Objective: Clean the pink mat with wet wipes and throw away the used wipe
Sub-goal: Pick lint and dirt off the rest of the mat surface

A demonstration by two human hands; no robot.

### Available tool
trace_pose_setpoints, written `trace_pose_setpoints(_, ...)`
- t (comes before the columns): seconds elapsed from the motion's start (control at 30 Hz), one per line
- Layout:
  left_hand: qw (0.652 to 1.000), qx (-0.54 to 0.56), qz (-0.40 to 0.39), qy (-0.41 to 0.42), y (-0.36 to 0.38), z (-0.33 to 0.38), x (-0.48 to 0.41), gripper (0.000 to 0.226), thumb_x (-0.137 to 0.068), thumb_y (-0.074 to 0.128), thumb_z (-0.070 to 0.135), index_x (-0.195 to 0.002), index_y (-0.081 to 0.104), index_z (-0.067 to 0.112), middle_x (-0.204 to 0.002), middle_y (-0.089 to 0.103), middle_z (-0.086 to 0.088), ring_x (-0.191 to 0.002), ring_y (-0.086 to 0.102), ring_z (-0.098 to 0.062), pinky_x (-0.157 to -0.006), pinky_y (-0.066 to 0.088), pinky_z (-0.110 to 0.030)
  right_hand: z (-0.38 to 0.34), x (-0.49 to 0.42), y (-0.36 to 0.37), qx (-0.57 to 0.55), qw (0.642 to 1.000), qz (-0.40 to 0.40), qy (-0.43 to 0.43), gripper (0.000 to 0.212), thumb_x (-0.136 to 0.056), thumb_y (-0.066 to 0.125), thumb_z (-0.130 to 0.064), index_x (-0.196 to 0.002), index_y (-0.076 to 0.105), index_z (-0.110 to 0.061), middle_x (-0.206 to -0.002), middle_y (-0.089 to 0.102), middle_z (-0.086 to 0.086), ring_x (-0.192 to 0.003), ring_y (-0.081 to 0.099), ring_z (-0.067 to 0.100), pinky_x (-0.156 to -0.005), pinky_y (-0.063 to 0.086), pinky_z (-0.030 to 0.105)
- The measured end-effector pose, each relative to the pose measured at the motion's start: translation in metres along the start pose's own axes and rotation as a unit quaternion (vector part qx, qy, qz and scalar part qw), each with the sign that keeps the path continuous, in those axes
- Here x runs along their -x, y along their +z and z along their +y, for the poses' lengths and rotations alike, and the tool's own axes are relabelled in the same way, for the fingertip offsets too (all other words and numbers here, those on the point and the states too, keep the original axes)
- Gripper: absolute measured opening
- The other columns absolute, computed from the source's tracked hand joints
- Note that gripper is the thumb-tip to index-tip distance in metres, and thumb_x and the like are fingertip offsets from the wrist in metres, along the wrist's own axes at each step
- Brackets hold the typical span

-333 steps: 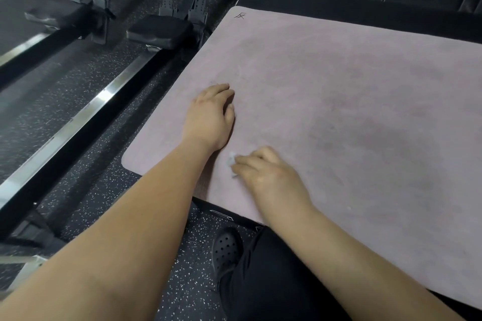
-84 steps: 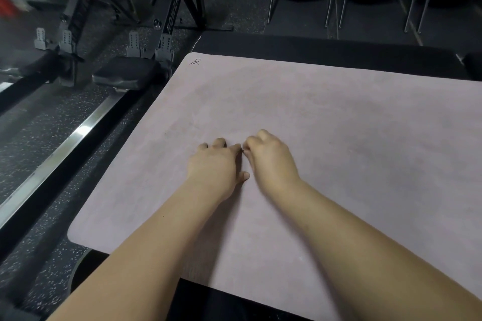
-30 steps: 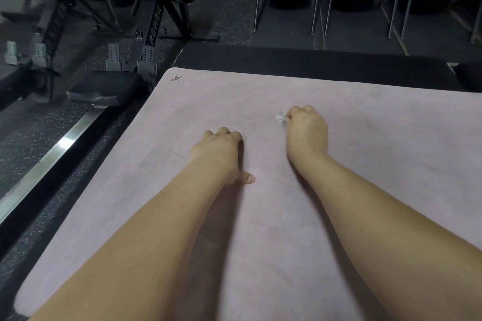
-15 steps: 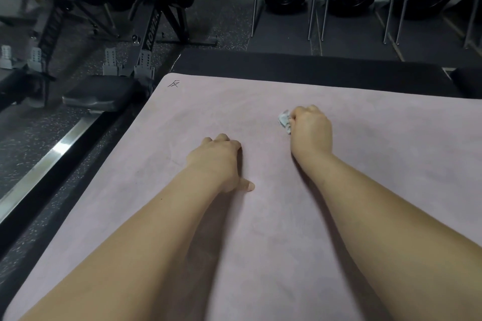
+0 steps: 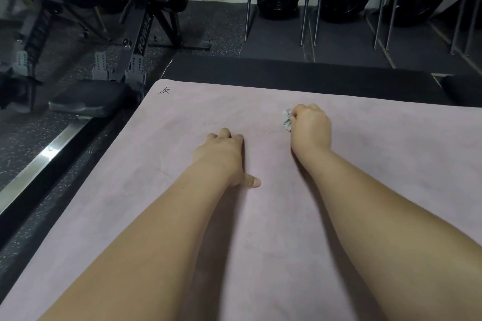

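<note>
While the pink mat [image 5: 391,159] lies spread over a black mat [image 5: 287,73] on the speckled gym floor [image 5: 31,133], both bare forearms reach out across it from the near edge. The right hand [image 5: 310,125] sits toward the far edge of the pink mat, its fingers curled into a fist round a crumpled whitish wet wipe [image 5: 287,120]. The wipe sticks out on the hand's left side and touches the mat surface. The left hand [image 5: 221,156] rests palm down on the mat, nearer the left edge and a little closer to the person, holding nothing. Its thumb [image 5: 254,181] is stretched out sideways toward the right arm, and its fingers seem to lie forward on the fabric, though the angle foreshortens them. The two hands are apart, with bare mat between them. A small dark logo [image 5: 164,90] marks the mat's far left corner. Beyond the left edge stands a rowing machine [image 5: 140,34] with its black seat [image 5: 88,99] on a shiny rail [image 5: 39,161].
</note>
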State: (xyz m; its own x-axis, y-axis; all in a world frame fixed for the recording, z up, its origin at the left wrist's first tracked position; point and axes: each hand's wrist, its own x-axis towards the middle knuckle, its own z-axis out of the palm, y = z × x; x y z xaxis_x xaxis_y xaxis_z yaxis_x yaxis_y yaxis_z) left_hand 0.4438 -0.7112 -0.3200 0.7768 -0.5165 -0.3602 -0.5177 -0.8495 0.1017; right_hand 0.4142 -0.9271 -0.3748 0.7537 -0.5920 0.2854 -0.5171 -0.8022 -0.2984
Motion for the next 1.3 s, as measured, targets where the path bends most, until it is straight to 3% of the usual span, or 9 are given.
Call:
trace_pose_setpoints(0.07,1.0,-0.015,-0.001,-0.006,-0.002,0.003,-0.003,0.104,-0.056,0.086,0.078,-0.138,0.046,0.029,-0.138,0.041,0.004,-0.131,0.039,-0.026,-0.095,0.049,-0.047,-0.02,0.003,0.005,-0.032,0.999,-0.004,0.011,0.016,-0.09,0.06,-0.009,-0.099,0.07,-0.016,-0.099,0.06,0.007,-0.079,0.055,0.027,-0.067,0.034,0.028)
trace_pose_setpoints(0.13,1.0,-0.023,0.001,-0.012,-0.001,0.004,-0.005,0.107,-0.056,0.086,0.078,-0.141,0.044,0.029,-0.137,0.041,0.004,-0.13,0.039,-0.026,-0.094,0.044,-0.045,-0.051,0.015,0.007,-0.063,0.996,-0.035,-0.052,0.008,-0.095,0.062,-0.02,-0.095,0.069,-0.018,-0.093,0.058,0.001,-0.081,0.058,0.025,-0.067,0.035,0.029)
trace_pose_setpoints(0.3,1.0,-0.02,-0.005,-0.008,0.0,0.002,-0.009,0.111,-0.056,0.087,0.078,-0.144,0.042,0.028,-0.134,0.038,0.003,-0.129,0.037,-0.025,-0.088,0.045,-0.043,-0.071,0.015,0.011,-0.059,0.977,-0.053,-0.199,0.023,-0.096,0.063,-0.033,-0.088,0.069,-0.013,-0.086,0.058,0.006,-0.07,0.057,0.029,-0.063,0.048,0.036)
trace_pose_setpoints(0.4,0.999,-0.039,-0.013,-0.015,-0.003,0.009,-0.011,0.107,-0.053,0.088,0.077,-0.137,0.044,0.028,-0.131,0.037,0.002,-0.128,0.037,-0.027,-0.09,0.047,-0.045,-0.042,-0.015,0.011,0.003,0.99,-0.025,-0.138,0.005,-0.09,0.065,-0.015,-0.09,0.068,-0.011,-0.089,0.059,0.009,-0.071,0.059,0.032,-0.061,0.048,0.035)
trace_pose_setpoints(0.57,1.0,-0.03,0.002,0.008,0.002,0.002,-0.017,0.121,-0.048,0.088,0.079,-0.144,0.034,0.028,-0.151,0.029,0.0,-0.145,0.027,-0.028,-0.116,0.034,-0.051,-0.027,-0.044,0.015,-0.026,0.999,-0.023,0.02,0.016,-0.077,0.06,-0.001,-0.078,0.064,-0.016,-0.087,0.063,0.006,-0.065,0.055,0.023,-0.057,0.038,0.024)
trace_pose_setpoints(0.73,1.0,-0.013,-0.014,0.021,0.001,-0.004,-0.019,0.128,-0.046,0.089,0.079,-0.149,0.031,0.029,-0.146,0.034,0.004,-0.141,0.033,-0.026,-0.108,0.044,-0.051,-0.086,-0.023,0.035,-0.075,0.991,-0.042,-0.106,0.009,-0.095,0.065,-0.025,-0.096,0.069,-0.018,-0.097,0.061,0.007,-0.085,0.061,0.03,-0.072,0.053,0.036)
trace_pose_setpoints(0.93,0.997,-0.061,-0.053,0.007,-0.014,0.006,-0.028,0.125,-0.044,0.089,0.081,-0.144,0.037,0.026,-0.132,0.034,0.003,-0.13,0.037,-0.026,-0.091,0.05,-0.047,-0.076,-0.031,0.041,-0.075,0.975,-0.07,-0.195,0.013,-0.092,0.063,-0.022,-0.1,0.072,-0.018,-0.097,0.061,0.002,-0.091,0.06,0.025,-0.068,0.043,0.029)
trace_pose_setpoints(1.17,0.997,-0.051,-0.05,0.009,-0.009,0.004,-0.026,0.128,-0.043,0.089,0.08,-0.146,0.034,0.029,-0.137,0.032,0.004,-0.133,0.035,-0.026,-0.095,0.052,-0.051,-0.003,-0.089,0.023,0.044,0.999,-0.002,-0.004,0.023,-0.08,0.059,0.004,-0.1,0.067,-0.005,-0.097,0.054,0.012,-0.082,0.051,0.029,-0.068,0.041,0.034)
trace_pose_setpoints(1.3,0.998,-0.05,-0.049,0.01,-0.009,0.004,-0.027,0.125,-0.043,0.089,0.08,-0.144,0.035,0.03,-0.136,0.032,0.004,-0.133,0.034,-0.026,-0.094,0.052,-0.05,-0.048,-0.092,0.032,0.012,0.999,-0.021,-0.033,0.011,-0.088,0.065,-0.004,-0.097,0.07,-0.009,-0.094,0.056,0.01,-0.08,0.053,0.03,-0.068,0.047,0.033)
